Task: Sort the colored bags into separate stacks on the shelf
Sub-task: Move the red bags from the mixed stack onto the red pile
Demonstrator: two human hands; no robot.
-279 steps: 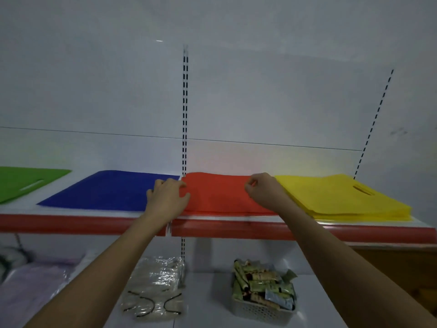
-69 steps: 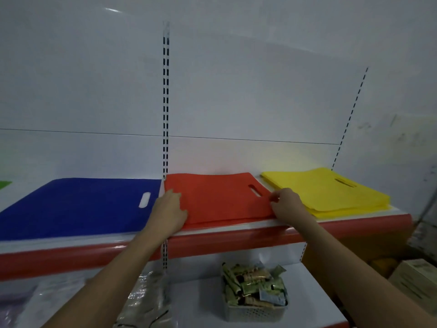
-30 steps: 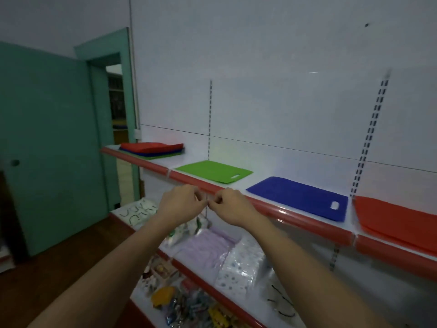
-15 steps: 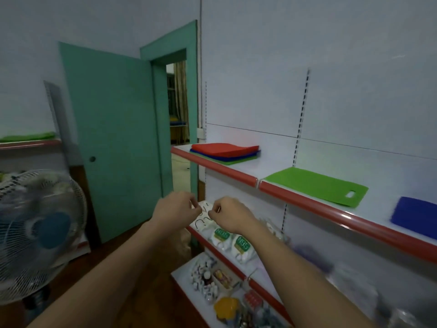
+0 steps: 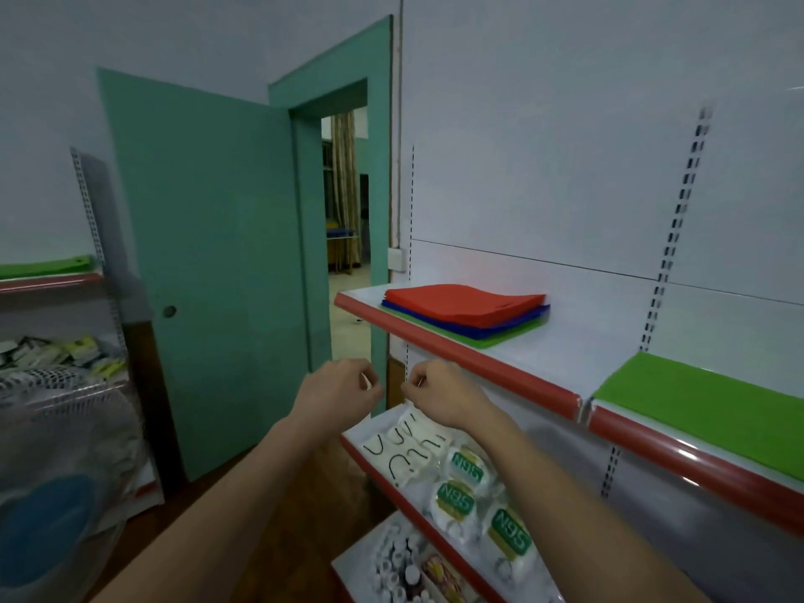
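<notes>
both hands raised in front of shelf, holding nothing.
left hand (image 5: 337, 391) and right hand (image 5: 439, 396) sit close together, fingers curled into loose fists, no bag in either. below them a lower shelf (image 5: 383, 476) carries n95 packs (image 5: 461, 493). further on, the red-edged shelf (image 5: 500, 372) holds a green bag (image 5: 705, 402) lying flat at right and a mixed stack (image 5: 465, 311) at its far left end, red over blue over green. behind, an open teal door (image 5: 209, 263).
</notes>
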